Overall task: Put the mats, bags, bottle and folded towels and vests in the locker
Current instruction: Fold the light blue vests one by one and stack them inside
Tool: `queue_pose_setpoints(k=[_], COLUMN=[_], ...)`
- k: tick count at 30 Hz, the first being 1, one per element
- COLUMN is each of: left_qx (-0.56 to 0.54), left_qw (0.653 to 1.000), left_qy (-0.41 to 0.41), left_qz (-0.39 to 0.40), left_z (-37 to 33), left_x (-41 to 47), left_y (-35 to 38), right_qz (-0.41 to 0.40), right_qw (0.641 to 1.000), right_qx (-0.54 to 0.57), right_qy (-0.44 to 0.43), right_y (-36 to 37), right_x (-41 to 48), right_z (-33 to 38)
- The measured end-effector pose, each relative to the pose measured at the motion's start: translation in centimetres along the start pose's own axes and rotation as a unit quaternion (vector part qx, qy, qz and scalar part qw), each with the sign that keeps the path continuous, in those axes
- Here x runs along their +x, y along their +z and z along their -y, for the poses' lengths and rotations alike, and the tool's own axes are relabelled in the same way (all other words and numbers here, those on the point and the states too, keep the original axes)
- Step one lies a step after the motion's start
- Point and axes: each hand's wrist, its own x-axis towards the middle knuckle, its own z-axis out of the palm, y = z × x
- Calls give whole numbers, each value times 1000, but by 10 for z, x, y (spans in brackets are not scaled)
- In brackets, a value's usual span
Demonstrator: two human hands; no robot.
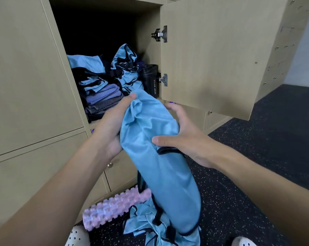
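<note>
- The left hand (pixel 113 126) grips the left side of a light blue bag (pixel 159 166), its fingers wrapped round the cloth near the upper end.
- The right hand (pixel 182 139) clasps the other side, thumb across the front and fingers curled behind.
- The bag is long, rounded and full, satiny, with dark trim. It tilts with its upper end at the front edge of the locker (pixel 148 50).
- Inside the locker, a stack of folded cloths (pixel 100 96) fills the left, a second blue bag (pixel 126 68) stands in the middle, and a black bottle (pixel 150 80) stands by the right wall.
- Dark free space remains above the stack.
- The door (pixel 212 59) hangs wide open to the right.
- On the floor (pixel 256 157) lie a pink ridged roller (pixel 114 208) and a crumpled blue bag (pixel 144 226).
</note>
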Motion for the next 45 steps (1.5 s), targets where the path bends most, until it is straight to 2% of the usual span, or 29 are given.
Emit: queue_pose_setpoints(k=[3,6,8,11,13,15,18,23,26,28,31,33,35,38,42,45], left_qx=[39,88,146,212,223,226,232,260,343,401,343,315,317,272,211,174], left_qw=[998,995,988,970,964,961,956,940,899,876,922,930,928,945,963,972], left_qy=[-47,-3,51,121,142,154,177,221,273,268,162,135,152,157,158,152], left_qz=[25,54,31,6,-17,-26,-21,-12,-23,-20,80,133,125,91,45,38], left_z=[11,26,31,34,31,27,24,24,22,18,12,14,18,21,19,16], left_x=[-8,-11,-11,-9,-8,-8,-11,-13,-10,-9,-8,-11,-12,-13,-17,-17], left_y=[7,11,9,6,6,8,11,13,11,6,-8,-9,-5,4,8,9], right_qz=[-90,-160,-143,-40,11,27,-1,-104,-100,-82,-78,-90,-127,-148,-55,-5], right_qw=[995,986,989,999,999,994,986,969,980,990,995,995,991,986,981,982], right_qx=[47,9,16,2,-48,-101,-161,-216,-162,-105,-39,3,20,-26,-162,-180], right_qy=[-21,-40,-26,-12,-24,-30,-44,-63,-58,-47,-39,-33,-41,-74,-91,-58], right_y=[-3,-10,-14,-20,-24,-25,-22,-19,-22,-25,-28,-27,-24,-24,-21,-19], right_x=[6,10,8,2,1,0,1,6,1,-4,-5,-5,-7,-10,-16,-18], right_z=[3,6,8,14,14,14,12,5,11,17,22,24,26,27,31,37])
